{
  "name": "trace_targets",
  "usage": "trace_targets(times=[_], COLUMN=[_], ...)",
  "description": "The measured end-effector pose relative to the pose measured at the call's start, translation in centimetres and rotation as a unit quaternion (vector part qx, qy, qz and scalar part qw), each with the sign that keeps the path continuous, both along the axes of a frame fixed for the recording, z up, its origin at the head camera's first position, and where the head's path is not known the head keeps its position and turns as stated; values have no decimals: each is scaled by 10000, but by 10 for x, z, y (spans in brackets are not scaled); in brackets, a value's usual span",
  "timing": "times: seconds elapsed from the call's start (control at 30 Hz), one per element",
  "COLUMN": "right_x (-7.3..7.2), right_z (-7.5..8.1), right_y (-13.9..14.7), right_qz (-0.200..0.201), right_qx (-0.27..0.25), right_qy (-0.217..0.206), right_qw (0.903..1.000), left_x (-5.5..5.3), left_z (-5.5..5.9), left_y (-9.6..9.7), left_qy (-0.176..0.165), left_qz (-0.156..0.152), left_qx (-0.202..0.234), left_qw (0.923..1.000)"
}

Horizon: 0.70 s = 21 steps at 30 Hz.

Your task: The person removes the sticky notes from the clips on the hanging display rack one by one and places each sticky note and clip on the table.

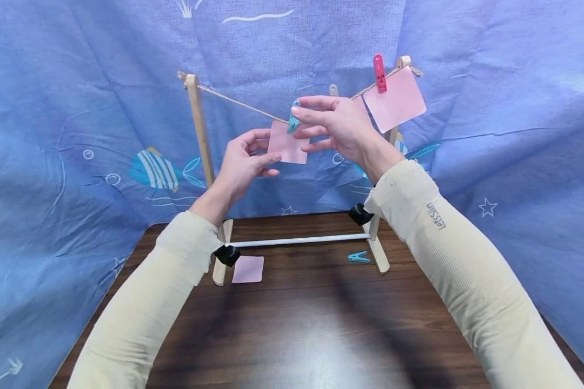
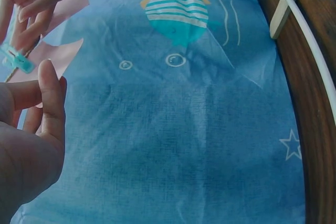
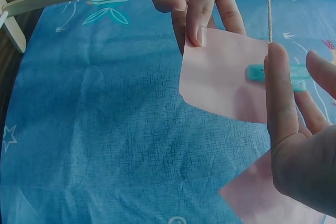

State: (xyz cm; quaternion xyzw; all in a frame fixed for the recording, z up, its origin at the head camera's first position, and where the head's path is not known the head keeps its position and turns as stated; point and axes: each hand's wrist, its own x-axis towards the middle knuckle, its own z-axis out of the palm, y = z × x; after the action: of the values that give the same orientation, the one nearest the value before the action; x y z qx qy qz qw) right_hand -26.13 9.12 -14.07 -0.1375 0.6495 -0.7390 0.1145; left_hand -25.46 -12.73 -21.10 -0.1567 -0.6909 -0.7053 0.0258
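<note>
My left hand (image 1: pixel 245 159) pinches the left side of a pink square paper (image 1: pixel 284 146), thumb in front and fingers behind. In the right wrist view, this paper (image 3: pixel 223 74) hangs close against the rope (image 3: pixel 270 17). A teal clothespin (image 1: pixel 292 121) sits over its upper edge at the rope. With thumb and a finger, my right hand (image 1: pixel 343 127) holds the clothespin's upper end, its other fingers spread beside the paper. The left wrist view shows the clothespin (image 2: pixel 18 59) just above the left fingertips. Part of it is hidden behind a right finger in the right wrist view.
The rope runs between two wooden posts (image 1: pixel 200 129). A red clothespin (image 1: pixel 379 73) holds another pink paper (image 1: pixel 396 102) at right; a pale clothespin (image 1: pixel 333 89) stands beside it. Below, a pink paper (image 1: pixel 248 270) and a blue clothespin (image 1: pixel 358 257) lie near the white crossbar (image 1: pixel 302 240).
</note>
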Motion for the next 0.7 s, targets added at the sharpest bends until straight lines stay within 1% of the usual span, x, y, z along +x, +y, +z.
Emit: trace_targets(times=[0.2,0.33,0.4,0.6,0.7], right_x=[3,6,7,4,2], right_z=[-2,-5,-7,-9,-11], right_y=[4,7,9,13,14], right_qz=[76,142,211,491,559], right_qx=[-64,-84,-90,-59,10], right_qy=[82,161,237,438,535], right_qw=[9999,9997,9995,9978,9970], left_x=[3,6,8,4,3], left_z=[-1,-1,-1,-1,-2], left_y=[1,1,0,-2,-3], left_qy=[4,-13,31,109,128], left_qz=[-12,-138,-186,-237,-233], left_qx=[-97,-178,-219,-226,-226], left_qw=[10000,9997,9996,9994,9994])
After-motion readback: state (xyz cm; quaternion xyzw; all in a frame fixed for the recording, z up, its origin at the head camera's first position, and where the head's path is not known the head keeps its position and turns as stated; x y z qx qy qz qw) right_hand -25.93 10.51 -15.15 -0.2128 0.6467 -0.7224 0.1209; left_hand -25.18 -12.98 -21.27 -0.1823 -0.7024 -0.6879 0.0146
